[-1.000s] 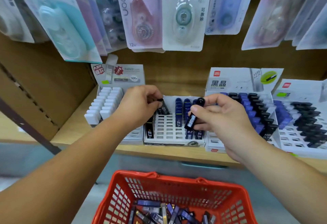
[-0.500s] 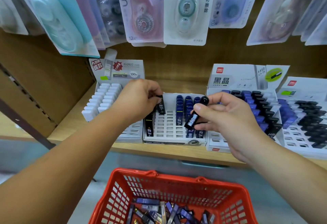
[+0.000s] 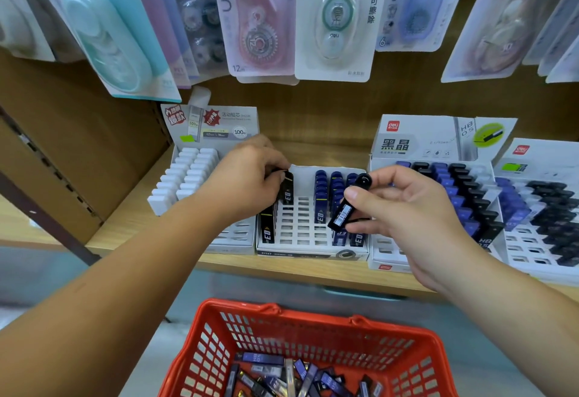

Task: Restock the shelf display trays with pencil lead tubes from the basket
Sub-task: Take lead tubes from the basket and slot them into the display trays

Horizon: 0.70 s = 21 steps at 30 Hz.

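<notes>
My left hand (image 3: 247, 177) pinches a black lead tube (image 3: 287, 191) at the back left of the middle white display tray (image 3: 300, 224), over its left column of black tubes. My right hand (image 3: 404, 208) holds another black lead tube (image 3: 347, 205) tilted above the tray's right side, barcode label facing me. Blue tubes (image 3: 322, 196) stand in the tray's right columns; its middle slots are bare. Below, the red basket (image 3: 260, 331) holds several loose blue and black tubes (image 3: 294, 374).
A tray of white tubes (image 3: 185, 177) stands to the left, and two trays of blue and black tubes (image 3: 463, 199) to the right, all on a wooden shelf (image 3: 282, 266). Correction-tape packs (image 3: 332, 17) hang above the trays.
The view has drifted slightly down and left. Both hands keep their tubes; the left hand's tube has sunk a little toward the tray's left column.
</notes>
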Each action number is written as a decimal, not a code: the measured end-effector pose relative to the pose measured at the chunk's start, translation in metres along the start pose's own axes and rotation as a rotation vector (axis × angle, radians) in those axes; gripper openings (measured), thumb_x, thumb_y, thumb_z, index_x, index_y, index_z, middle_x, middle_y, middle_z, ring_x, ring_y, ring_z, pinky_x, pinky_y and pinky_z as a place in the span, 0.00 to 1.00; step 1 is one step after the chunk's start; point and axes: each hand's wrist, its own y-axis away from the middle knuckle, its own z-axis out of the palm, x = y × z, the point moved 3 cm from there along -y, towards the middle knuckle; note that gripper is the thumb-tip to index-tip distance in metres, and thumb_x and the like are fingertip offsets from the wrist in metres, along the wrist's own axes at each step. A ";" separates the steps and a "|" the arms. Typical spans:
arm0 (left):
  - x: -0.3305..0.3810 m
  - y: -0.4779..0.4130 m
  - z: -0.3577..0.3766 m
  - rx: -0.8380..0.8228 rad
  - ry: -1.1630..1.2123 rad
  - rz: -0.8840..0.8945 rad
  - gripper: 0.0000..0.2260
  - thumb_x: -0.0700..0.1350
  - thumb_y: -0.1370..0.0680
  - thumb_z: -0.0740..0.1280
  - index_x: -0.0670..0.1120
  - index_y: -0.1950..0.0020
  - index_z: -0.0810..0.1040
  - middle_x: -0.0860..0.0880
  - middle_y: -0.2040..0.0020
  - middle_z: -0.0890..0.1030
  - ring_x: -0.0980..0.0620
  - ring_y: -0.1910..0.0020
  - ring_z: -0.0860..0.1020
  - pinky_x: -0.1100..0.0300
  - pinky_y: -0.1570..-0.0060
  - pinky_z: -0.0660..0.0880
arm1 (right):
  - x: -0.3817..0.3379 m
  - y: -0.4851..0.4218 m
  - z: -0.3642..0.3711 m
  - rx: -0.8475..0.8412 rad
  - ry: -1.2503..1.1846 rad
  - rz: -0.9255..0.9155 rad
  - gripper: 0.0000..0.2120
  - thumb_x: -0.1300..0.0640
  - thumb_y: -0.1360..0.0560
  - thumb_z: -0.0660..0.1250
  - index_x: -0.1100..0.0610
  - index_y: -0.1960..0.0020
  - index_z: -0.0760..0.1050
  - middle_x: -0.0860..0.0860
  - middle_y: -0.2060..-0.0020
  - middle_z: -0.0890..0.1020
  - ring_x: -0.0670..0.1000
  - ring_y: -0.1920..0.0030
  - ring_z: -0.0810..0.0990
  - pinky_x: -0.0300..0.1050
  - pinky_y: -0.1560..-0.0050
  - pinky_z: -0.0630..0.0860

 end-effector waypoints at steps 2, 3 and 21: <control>-0.004 0.002 -0.001 0.038 0.001 -0.020 0.08 0.40 0.21 0.73 0.46 0.43 0.86 0.51 0.49 0.80 0.52 0.52 0.78 0.56 0.49 0.77 | 0.000 0.000 -0.001 0.000 0.007 0.002 0.09 0.65 0.26 0.76 0.64 0.49 0.79 0.62 0.59 0.87 0.59 0.60 0.87 0.51 0.59 0.86; -0.004 0.002 -0.001 0.047 -0.007 -0.015 0.08 0.41 0.21 0.73 0.46 0.43 0.86 0.52 0.50 0.80 0.53 0.53 0.78 0.57 0.48 0.77 | 0.000 0.000 -0.002 -0.001 0.009 0.004 0.09 0.64 0.26 0.76 0.64 0.49 0.79 0.62 0.59 0.87 0.60 0.59 0.87 0.50 0.59 0.85; 0.056 0.026 -0.003 -0.080 0.205 0.049 0.15 0.55 0.28 0.80 0.51 0.46 0.83 0.56 0.55 0.81 0.57 0.58 0.80 0.65 0.58 0.77 | -0.008 0.004 0.006 0.037 -0.016 0.037 0.07 0.63 0.24 0.76 0.62 0.48 0.81 0.58 0.62 0.87 0.60 0.61 0.88 0.50 0.58 0.86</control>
